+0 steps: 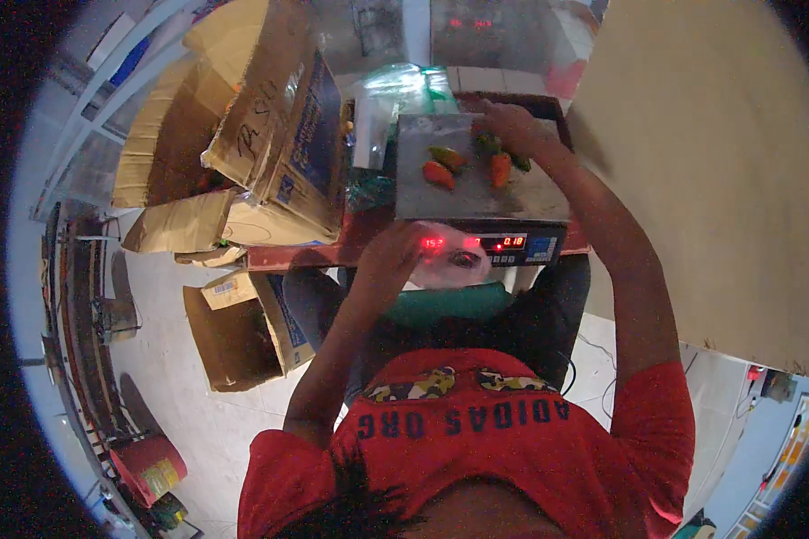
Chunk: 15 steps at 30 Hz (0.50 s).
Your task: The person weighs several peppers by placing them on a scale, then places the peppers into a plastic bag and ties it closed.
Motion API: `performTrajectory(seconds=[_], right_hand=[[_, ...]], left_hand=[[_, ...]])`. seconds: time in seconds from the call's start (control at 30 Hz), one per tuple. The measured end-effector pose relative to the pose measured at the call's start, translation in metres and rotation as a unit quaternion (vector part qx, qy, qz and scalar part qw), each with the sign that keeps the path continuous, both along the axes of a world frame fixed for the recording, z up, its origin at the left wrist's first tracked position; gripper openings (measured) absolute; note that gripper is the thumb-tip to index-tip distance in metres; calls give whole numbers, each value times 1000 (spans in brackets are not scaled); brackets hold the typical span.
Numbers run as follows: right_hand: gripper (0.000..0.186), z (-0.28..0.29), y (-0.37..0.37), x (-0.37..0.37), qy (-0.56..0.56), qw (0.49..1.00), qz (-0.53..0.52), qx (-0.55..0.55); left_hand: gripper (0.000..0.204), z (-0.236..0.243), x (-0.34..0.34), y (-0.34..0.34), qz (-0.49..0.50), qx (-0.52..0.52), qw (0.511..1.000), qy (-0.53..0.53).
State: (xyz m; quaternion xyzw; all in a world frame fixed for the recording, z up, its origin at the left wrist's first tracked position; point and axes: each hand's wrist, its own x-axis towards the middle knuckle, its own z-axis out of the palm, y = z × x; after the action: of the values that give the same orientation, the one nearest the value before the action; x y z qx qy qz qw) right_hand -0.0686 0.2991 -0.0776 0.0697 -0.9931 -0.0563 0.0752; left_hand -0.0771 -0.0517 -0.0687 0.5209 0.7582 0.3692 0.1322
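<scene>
My left hand (391, 256) has its fingers closed on a thin clear plastic bag (449, 265) in front of the lit red display of a digital scale (539, 247). On the scale's steel pan (431, 135) lie several small peppers, orange (501, 171) and yellow-green (445, 157), with darker green ones (521, 163) at the right. My right hand (508, 126) is at the back right of the pan, over the dark green peppers; its fingers are curled and what they hold, if anything, is hidden.
A large open cardboard box (243, 135) stands left of the scale on a red-brown table (288, 256). Clear and green plastic (404, 81) lies behind. A tall beige board (719, 180) is at the right. Another box (234, 332) and a red bucket (148, 467) are on the floor.
</scene>
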Motion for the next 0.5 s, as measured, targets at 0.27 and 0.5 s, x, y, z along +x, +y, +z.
performTrajectory(seconds=[0.27,0.5], right_hand=[[31,-31,18,-13,46,991,-42,-119],[33,-52,51,-6,-59,974,-164,-147]], left_hand=[[25,-18,-9,13,16,4,998,57],[21,-4,-3,27,17,-28,999,1]])
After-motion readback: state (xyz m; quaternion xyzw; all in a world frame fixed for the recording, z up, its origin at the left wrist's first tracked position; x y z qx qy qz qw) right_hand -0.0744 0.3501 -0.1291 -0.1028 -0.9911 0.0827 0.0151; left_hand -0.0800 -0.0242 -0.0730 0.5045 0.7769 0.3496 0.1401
